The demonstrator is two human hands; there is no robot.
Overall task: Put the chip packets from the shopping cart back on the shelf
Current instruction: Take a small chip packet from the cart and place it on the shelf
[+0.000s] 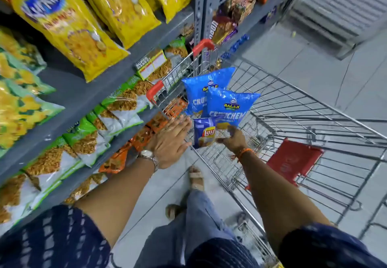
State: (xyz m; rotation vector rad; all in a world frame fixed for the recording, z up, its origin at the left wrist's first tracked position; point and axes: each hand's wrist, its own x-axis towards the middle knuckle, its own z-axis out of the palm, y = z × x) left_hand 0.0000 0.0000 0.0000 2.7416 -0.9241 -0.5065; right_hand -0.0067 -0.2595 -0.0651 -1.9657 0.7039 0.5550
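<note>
Three packets are held up by the right hand [231,140] over the near-left corner of the cart [303,108]: two blue Balaji packets [228,106] and a smaller Lay's packet [204,132]. The fingers [222,140] pinch the bunch at its lower edges. The left hand [170,140] is flat and released, grasping nothing, just left of the Lay's packet and near the cart's red corner guard [154,91]. None of the three is on the shelf [88,91] yet, so the placing step appears to be pending. The cart's wire basket shows no other packets in its visible part; a red flap [293,161] lies in it to the right. The shelf, on the left, is crowded with yellow packs [62,26] above and green-and-white packs [100,135] below.
</note>
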